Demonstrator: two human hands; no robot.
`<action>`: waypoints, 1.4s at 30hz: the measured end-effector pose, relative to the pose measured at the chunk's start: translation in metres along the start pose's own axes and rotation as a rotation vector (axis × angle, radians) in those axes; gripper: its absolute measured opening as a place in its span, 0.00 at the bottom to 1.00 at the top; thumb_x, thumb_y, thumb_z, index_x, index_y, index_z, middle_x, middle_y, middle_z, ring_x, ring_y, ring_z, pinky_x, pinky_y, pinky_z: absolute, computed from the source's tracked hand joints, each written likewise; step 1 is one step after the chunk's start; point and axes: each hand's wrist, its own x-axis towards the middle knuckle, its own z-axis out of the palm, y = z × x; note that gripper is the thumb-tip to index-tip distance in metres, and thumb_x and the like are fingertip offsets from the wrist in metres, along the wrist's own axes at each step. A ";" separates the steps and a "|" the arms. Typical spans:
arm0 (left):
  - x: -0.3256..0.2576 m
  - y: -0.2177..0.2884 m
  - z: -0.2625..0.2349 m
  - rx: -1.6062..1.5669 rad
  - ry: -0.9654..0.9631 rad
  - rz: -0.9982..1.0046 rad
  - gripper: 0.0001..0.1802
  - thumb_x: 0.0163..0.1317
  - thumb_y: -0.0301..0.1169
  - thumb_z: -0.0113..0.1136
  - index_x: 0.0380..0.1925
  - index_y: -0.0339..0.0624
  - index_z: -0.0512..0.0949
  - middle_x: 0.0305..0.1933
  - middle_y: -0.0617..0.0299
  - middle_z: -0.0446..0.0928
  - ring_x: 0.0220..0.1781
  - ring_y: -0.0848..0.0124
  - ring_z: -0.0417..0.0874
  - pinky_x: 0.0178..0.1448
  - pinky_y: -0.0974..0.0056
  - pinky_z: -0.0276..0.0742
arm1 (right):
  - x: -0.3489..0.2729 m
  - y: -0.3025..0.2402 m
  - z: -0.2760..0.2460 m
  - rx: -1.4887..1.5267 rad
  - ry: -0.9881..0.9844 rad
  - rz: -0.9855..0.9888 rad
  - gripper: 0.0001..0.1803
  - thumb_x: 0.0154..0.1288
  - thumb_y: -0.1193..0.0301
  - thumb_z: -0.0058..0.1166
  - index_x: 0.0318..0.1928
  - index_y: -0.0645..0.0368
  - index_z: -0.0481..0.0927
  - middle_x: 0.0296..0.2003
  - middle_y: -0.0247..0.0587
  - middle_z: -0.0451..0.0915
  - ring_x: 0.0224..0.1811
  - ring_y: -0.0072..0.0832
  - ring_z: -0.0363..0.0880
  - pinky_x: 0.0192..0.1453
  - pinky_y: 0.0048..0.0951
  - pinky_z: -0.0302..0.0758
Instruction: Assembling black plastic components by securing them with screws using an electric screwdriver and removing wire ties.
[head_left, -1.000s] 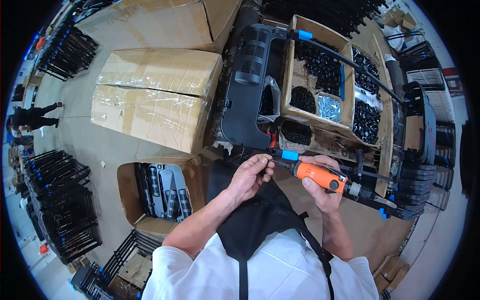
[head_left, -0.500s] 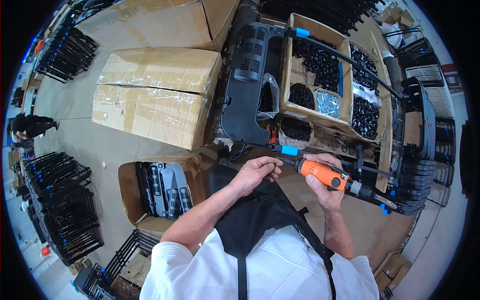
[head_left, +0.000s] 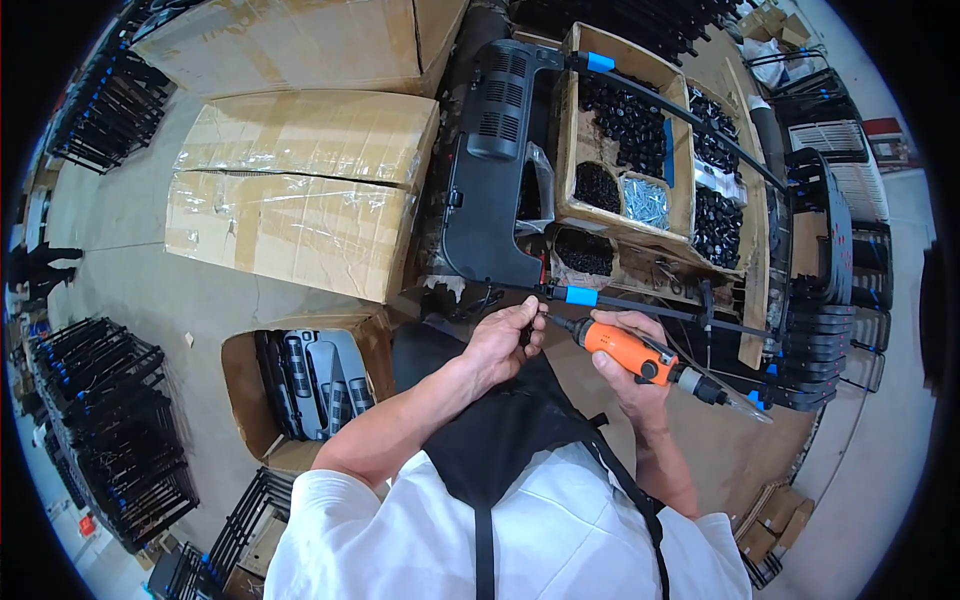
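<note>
Cartons are filling the upper left of the frame: two large brown cardboard boxes (head_left: 300,190), the lower one wrapped in clear film, are sitting on the grey floor. Below them, at lower left, I am seeing an open carton (head_left: 300,385) holding grey moulded parts stood on edge, probably so they lift out singly. At upper centre a black plastic panel (head_left: 495,160) is lying lengthwise, its lower end pointing at the hands, which I judge puts the work spot within reach. To its right, a shallow cardboard tray (head_left: 640,150) is holding heaps of small black parts and a clear bag of bright screws (head_left: 645,203), close by for picking. A thin black rod with blue sleeves (head_left: 640,302) is running across the centre. My right hand (head_left: 625,375) is gripping an orange powered screwdriver (head_left: 628,350), fingers wrapped tight, tip aimed left. My left hand (head_left: 505,340) is pinching closed at that tip, apparently steadying a fastener too small to make out.
</note>
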 end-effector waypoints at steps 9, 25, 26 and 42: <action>-0.001 -0.012 0.004 -0.179 -0.021 -0.039 0.12 0.81 0.42 0.54 0.49 0.45 0.77 0.30 0.72 0.74 0.29 0.77 0.71 0.32 0.71 0.67 | -0.014 0.012 0.008 -0.147 -0.009 -0.066 0.30 0.63 0.82 0.66 0.64 0.62 0.69 0.60 0.54 0.81 0.66 0.45 0.80 0.73 0.48 0.75; -0.007 -0.008 -0.017 0.102 0.018 0.119 0.14 0.83 0.36 0.49 0.55 0.40 0.78 0.38 0.67 0.80 0.37 0.73 0.79 0.41 0.67 0.77 | 0.027 0.011 0.030 -0.193 0.027 -0.027 0.26 0.64 0.81 0.68 0.61 0.61 0.76 0.59 0.45 0.83 0.60 0.30 0.82 0.68 0.33 0.77; -0.009 -0.005 -0.020 0.149 -0.026 0.113 0.13 0.83 0.35 0.50 0.55 0.39 0.79 0.39 0.66 0.81 0.37 0.74 0.80 0.42 0.68 0.78 | 0.029 0.012 0.031 -0.194 0.032 -0.004 0.25 0.63 0.81 0.68 0.61 0.61 0.77 0.58 0.44 0.83 0.60 0.30 0.83 0.68 0.33 0.77; -0.002 0.007 -0.032 0.096 0.059 0.103 0.15 0.80 0.45 0.57 0.41 0.46 0.81 0.29 0.70 0.78 0.26 0.76 0.75 0.29 0.69 0.72 | 0.060 0.011 0.033 -0.321 -0.161 0.059 0.19 0.62 0.75 0.70 0.53 0.59 0.81 0.56 0.46 0.86 0.55 0.30 0.85 0.63 0.33 0.80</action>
